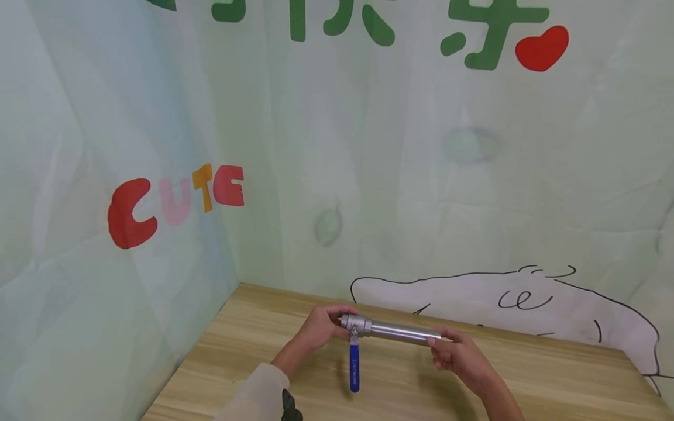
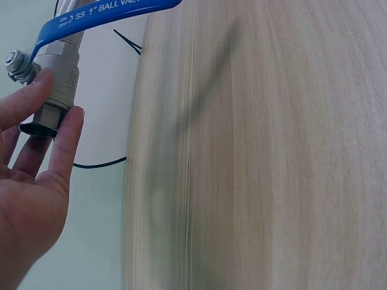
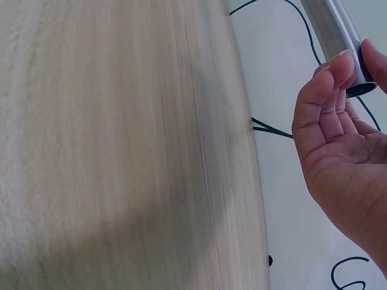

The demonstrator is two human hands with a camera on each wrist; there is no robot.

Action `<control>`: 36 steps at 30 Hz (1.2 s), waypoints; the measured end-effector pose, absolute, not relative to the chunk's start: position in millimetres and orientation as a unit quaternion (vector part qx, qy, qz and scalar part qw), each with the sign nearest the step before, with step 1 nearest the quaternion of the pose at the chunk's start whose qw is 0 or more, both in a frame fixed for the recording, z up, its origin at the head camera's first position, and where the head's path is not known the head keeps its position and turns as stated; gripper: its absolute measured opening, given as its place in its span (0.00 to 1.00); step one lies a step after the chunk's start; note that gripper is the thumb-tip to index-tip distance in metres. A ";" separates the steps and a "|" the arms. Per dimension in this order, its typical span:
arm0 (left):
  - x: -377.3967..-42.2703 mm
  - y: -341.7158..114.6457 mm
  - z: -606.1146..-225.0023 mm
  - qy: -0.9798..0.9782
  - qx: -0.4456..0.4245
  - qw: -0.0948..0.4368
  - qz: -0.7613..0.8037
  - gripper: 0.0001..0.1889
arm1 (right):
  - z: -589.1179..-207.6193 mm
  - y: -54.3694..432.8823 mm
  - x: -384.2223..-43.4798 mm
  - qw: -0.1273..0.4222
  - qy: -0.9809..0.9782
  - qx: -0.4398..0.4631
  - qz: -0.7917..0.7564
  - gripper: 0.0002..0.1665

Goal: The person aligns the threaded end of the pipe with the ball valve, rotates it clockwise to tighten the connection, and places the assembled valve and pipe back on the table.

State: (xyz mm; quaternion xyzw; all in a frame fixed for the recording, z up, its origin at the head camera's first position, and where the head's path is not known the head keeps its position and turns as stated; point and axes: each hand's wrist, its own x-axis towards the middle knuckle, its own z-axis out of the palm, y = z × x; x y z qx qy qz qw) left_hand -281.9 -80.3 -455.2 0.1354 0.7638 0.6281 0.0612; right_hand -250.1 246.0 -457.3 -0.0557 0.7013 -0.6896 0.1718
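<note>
A steel ball valve [image 1: 360, 324] with a blue lever handle [image 1: 354, 368] is joined to a shiny metal pipe [image 1: 402, 333]. My left hand [image 1: 321, 325] grips the valve body at its free end, thumb and fingers around it. In the left wrist view, the lever [image 2: 103, 17] carries the print "SS 1" BALL VALVE". With fingertips and thumb, my right hand [image 1: 459, 356] pinches the pipe's far end; in the right wrist view that end [image 3: 361, 89] is an open, hollow rim. Valve and pipe are held level above the table, the lever pointing toward me.
A wood-grain table [image 1: 253, 345] lies below, with shadows of the hands and valve on it. Printed fabric walls stand along its back and left edges, with coloured letters [image 1: 131, 213] on the left one and a line drawing [image 1: 474, 292] at the back.
</note>
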 end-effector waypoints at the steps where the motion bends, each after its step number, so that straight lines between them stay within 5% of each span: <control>1: -281.8 -80.4 -455.6 0.764 0.135 0.061 0.628 0.24 | -457.8 246.4 -250.3 0.175 0.699 -0.058 -0.691 0.15; 36: -283.0 -75.8 -459.3 0.793 0.127 0.041 0.594 0.24 | -454.9 241.3 -250.4 0.169 0.736 -0.020 -0.656 0.27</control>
